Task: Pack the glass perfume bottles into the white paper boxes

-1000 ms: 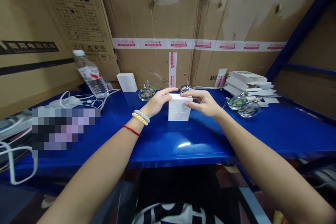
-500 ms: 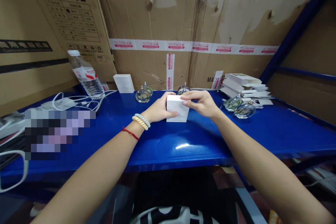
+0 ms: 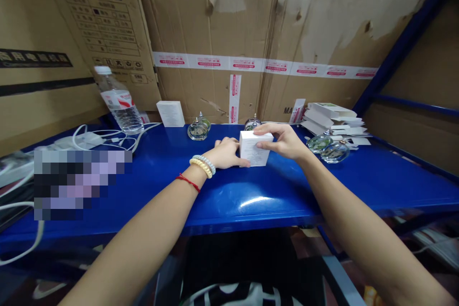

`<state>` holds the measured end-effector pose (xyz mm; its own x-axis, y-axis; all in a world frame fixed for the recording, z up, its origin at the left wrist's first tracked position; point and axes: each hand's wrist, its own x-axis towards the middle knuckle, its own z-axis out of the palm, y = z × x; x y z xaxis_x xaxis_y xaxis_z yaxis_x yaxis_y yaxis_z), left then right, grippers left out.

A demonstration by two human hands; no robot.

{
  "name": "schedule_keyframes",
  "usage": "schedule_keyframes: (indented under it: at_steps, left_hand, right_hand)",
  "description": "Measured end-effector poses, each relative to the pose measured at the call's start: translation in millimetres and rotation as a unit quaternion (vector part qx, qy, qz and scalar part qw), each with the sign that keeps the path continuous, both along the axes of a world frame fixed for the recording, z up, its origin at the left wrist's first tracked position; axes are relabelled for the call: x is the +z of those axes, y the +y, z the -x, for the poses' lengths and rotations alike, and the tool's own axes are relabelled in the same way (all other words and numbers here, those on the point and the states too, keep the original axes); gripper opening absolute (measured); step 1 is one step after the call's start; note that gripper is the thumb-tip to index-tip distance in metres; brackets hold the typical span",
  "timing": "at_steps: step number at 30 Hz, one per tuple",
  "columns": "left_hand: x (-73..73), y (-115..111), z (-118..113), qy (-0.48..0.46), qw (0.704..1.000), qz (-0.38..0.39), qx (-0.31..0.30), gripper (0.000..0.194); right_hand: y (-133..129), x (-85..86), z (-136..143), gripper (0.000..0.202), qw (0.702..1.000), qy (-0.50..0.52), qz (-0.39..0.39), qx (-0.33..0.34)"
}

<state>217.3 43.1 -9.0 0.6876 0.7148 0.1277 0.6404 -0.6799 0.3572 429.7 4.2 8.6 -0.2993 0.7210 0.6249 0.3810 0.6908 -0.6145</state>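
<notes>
A small white box (image 3: 254,152) with fine print on its front stands upright before me, at the middle of the blue table. My right hand (image 3: 280,139) pinches its upper right part, fingers on the top and thumb across the front. At the lower left edge, my left hand (image 3: 226,153) rests with its thumb on the front corner; its other fingertips are partly hidden beside and behind the box. A glass perfume bottle (image 3: 253,123) shows partly behind the box. Two more clear perfume bottles (image 3: 197,129) stand beyond my left hand.
Another white box (image 3: 170,114) stands at the back left near a water bottle (image 3: 121,103) and white cables (image 3: 84,140). At right, flattened white cartons (image 3: 333,117) are stacked behind two glass bottles (image 3: 334,151). Cardboard (image 3: 201,24) walls the back; a blue post (image 3: 405,43) rises at right.
The white box has shifted right with my right hand. My left hand has loosened its wrap and now touches only the lower left edge. The view has turned slightly.
</notes>
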Motion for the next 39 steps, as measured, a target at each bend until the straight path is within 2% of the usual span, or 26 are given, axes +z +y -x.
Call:
schedule_keyframes:
  at_steps: [4,8,10,13,15,16,19,22,25,28,30,34,36,39]
  left_hand:
    - [7.9,-2,2,0.044,0.998,0.021,-0.024,0.057]
    - [2.7,2,6,0.020,0.998,0.032,-0.049,0.052]
    - [-0.8,2,7,-0.040,0.997,0.048,-0.056,0.057]
    - [-2.8,1,6,-0.202,0.977,0.055,-0.048,0.083]
    - [-0.5,0,6,-0.281,0.958,0.011,-0.049,0.091]
    - [2.0,-1,6,-0.293,0.954,-0.025,-0.056,0.086]
    - [15.8,-5,13,-0.233,0.963,-0.112,-0.080,0.055]
    - [37.7,-11,31,-0.131,0.984,-0.098,-0.071,0.043]
    - [61.6,-18,61,-0.023,0.999,-0.031,0.001,0.044]
    - [80.2,-14,101,0.103,0.988,-0.029,0.114,0.043]
    - [88.2,-3,130,0.186,0.964,-0.047,0.182,0.040]
    - [91.6,37,177,0.270,0.926,-0.072,0.252,0.041]
    - [88.0,59,188,0.269,0.921,-0.092,0.266,0.043]
    - [80.4,90,192,0.248,0.922,-0.120,0.272,0.045]
  right_hand:
    - [3,-3.0,-1,0.027,1.000,0.020,0.009,0.005]
    - [3,-4.2,-1,0.025,1.000,0.023,-0.004,-0.016]
    - [2,-5.5,2,0.027,0.999,0.019,-0.021,-0.038]
    - [-1,-11.6,11,0.029,0.996,0.021,-0.050,-0.078]
    - [0,-18.5,20,0.033,0.994,0.035,-0.055,-0.092]
    - [0,-22.1,24,0.037,0.993,0.047,-0.049,-0.093]
    - [3,-29.7,36,0.053,0.993,0.096,-0.002,-0.073]
    - [2,-29.0,39,0.062,0.994,0.081,0.036,-0.068]
    - [-2,-23.3,37,0.063,0.995,0.004,0.048,-0.084]
    - [-7,-17.9,34,0.060,0.993,-0.058,0.052,-0.083]
    - [-10,-15.0,33,0.060,0.992,-0.089,0.050,-0.077]
    - [-15,-9.9,36,0.059,0.985,-0.159,0.044,-0.056]
    - [-17,-8.1,36,0.059,0.978,-0.197,0.048,-0.047]
    - [-18,-6.9,36,0.058,0.969,-0.235,0.056,-0.045]
